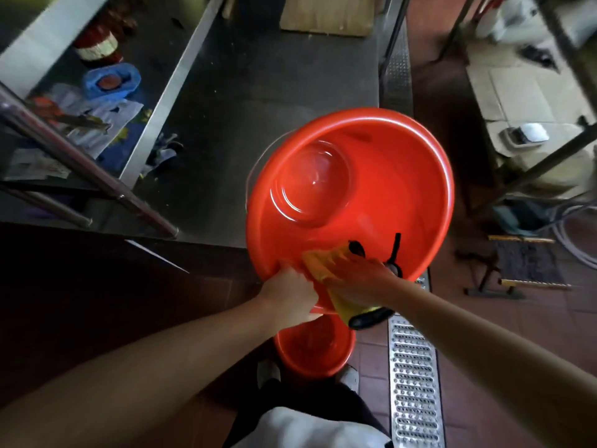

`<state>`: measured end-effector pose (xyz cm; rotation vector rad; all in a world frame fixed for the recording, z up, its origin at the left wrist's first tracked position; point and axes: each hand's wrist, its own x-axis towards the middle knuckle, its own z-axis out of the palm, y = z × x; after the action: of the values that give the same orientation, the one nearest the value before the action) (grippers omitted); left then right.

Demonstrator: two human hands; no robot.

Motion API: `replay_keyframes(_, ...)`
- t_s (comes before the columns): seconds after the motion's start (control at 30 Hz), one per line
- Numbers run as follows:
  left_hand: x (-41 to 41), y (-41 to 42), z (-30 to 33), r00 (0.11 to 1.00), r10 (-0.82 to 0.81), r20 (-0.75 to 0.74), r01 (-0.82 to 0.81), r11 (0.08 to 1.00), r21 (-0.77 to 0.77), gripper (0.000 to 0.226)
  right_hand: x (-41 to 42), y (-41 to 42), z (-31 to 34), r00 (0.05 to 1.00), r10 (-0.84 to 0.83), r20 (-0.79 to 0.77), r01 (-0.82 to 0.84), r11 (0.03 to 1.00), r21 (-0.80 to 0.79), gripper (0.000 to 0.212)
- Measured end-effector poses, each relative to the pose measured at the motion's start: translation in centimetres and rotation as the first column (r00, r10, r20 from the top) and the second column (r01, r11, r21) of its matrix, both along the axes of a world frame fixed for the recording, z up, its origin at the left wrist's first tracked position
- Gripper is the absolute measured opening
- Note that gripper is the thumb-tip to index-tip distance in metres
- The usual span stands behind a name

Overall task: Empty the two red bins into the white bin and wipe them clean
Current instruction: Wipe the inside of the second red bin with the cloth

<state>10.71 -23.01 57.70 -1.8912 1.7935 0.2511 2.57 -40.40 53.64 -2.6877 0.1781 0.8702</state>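
While your left hand grips the near rim of the tilted red bin, your right hand presses a yellow cloth flat inside that rim. Second red bin sits on the floor directly below it.

No legible text, labels or numbers anywhere.

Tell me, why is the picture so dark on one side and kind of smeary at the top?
In the head view, the lower left lies in deep shadow while the held red bin glows brightly, with shiny glare on its round bottom; the shelf items at upper left are motion-blurred; the wide lens bends the floor grate and stretches both arms.
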Motion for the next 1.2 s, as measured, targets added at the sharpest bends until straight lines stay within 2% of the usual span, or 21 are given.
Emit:
replay_keyframes(0.07,0.0,-0.4,0.4,0.999,-0.032,0.027,0.032,0.999,0.019,0.059,-2.4,0.1,1.5,1.000,-0.003,-0.012,0.003,1.000,-0.004,0.101)
replay_keyframes(0.17,0.2,-1.0,1.0,0.997,-0.062,0.036,0.061,0.998,0.030,0.062,-4.3,0.5,2.0,0.981,0.186,0.054,-0.174,0.969,-0.176,0.123)
replay_keyframes(0.23,0.5,-1.0,1.6,0.997,-0.067,0.029,0.067,0.998,0.020,0.066,-4.4,0.6,2.3,0.978,0.195,0.073,-0.173,0.955,-0.240,0.116)
replay_keyframes(0.3,1.3,-0.9,2.5,0.995,-0.081,0.063,0.078,0.996,0.043,0.066,-4.5,0.0,2.9,0.955,0.241,0.171,-0.185,0.939,-0.291,0.101)
replay_keyframes(0.37,2.4,-0.2,3.5,0.989,-0.106,0.107,0.097,0.992,0.081,0.065,-4.9,-1.0,3.5,0.932,0.299,0.205,-0.210,0.906,-0.368,0.090)
replay_keyframes(0.5,4.7,1.1,6.0,0.949,-0.164,0.268,0.122,0.979,0.166,0.064,-4.9,-2.4,4.5,0.925,0.375,0.068,-0.296,0.819,-0.491,0.079)
replay_keyframes(0.63,5.0,0.8,6.2,0.917,-0.039,0.396,-0.064,0.967,0.245,0.073,-4.3,-1.0,4.8,0.926,0.373,0.064,-0.278,0.784,-0.555,0.069)
replay_keyframes(0.73,2.9,0.3,4.7,0.952,0.097,0.291,-0.153,0.973,0.175,0.100,-4.2,-0.3,4.3,0.902,0.393,0.177,-0.240,0.799,-0.552,0.062)
replay_keyframes(0.8,1.2,-0.3,3.1,0.970,0.139,0.199,-0.165,0.979,0.116,0.105,-4.3,-0.4,4.2,0.895,0.391,0.217,-0.225,0.813,-0.536,0.064)
replay_keyframes(0.93,-0.2,-0.9,0.8,0.978,0.200,0.052,-0.199,0.980,-0.015,0.080,-4.5,-1.1,3.8,0.903,0.365,0.227,-0.213,0.839,-0.500,0.068)
replay_keyframes(1.0,-0.6,-0.6,0.4,0.981,0.190,-0.032,-0.191,0.981,-0.040,0.070,-4.4,-1.2,3.3,0.937,0.314,0.152,-0.228,0.881,-0.414,0.077)
replay_keyframes(1.07,-0.8,-0.2,0.2,0.984,0.176,-0.037,-0.178,0.982,-0.065,0.067,-4.1,-0.6,2.9,0.969,0.223,0.106,-0.175,0.922,-0.344,0.085)
replay_keyframes(1.2,-1.2,0.0,-0.5,0.983,0.181,-0.032,-0.184,0.978,-0.100,0.067,-2.9,1.3,1.8,0.985,0.106,0.135,-0.061,0.953,-0.297,0.086)
